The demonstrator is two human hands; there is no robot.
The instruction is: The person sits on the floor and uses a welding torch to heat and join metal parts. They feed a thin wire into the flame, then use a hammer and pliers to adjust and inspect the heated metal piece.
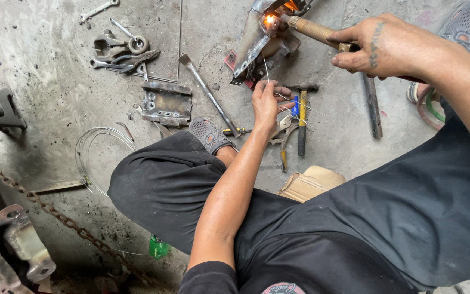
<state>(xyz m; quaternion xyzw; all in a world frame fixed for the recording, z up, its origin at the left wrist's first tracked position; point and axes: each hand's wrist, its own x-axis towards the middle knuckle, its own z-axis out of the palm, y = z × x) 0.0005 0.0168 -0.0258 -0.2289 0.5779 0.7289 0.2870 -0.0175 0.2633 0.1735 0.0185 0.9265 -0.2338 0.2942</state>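
Lowest in the frame, the seated person's black trousers [398, 218] filled the right and centre, one knee drawn up toward the middle. Just beyond it, a tan folded cardboard pad [311, 184] lay on the stained grey concrete floor [55, 98], and a rusty chain [55, 215] ran across the lower left.

At centre, the left hand [266, 103] was nearly closed, thumb and fingers pinching a thin silvery filler wire [266, 69] that rose toward the glow, apparently held long so the fingers stayed back from the heat. Beside that hand lay a yellow-handled hammer [302, 117] and a pair of pliers [283, 139], close by.

Toward the upper right, the right hand [379, 46] was wrapped firmly round a brass-coloured torch tube [314, 30], angled down and leftward so its tip met the work. At the top centre, a bent, grimy metal bracket [254, 46] sat propped on the floor, with an orange flame spot [270, 20] where wire and torch converged.

Further left, a flat drilled steel plate [165, 103], a long chisel bar [208, 93] and scattered spanners [118, 51] rested in the upper left.
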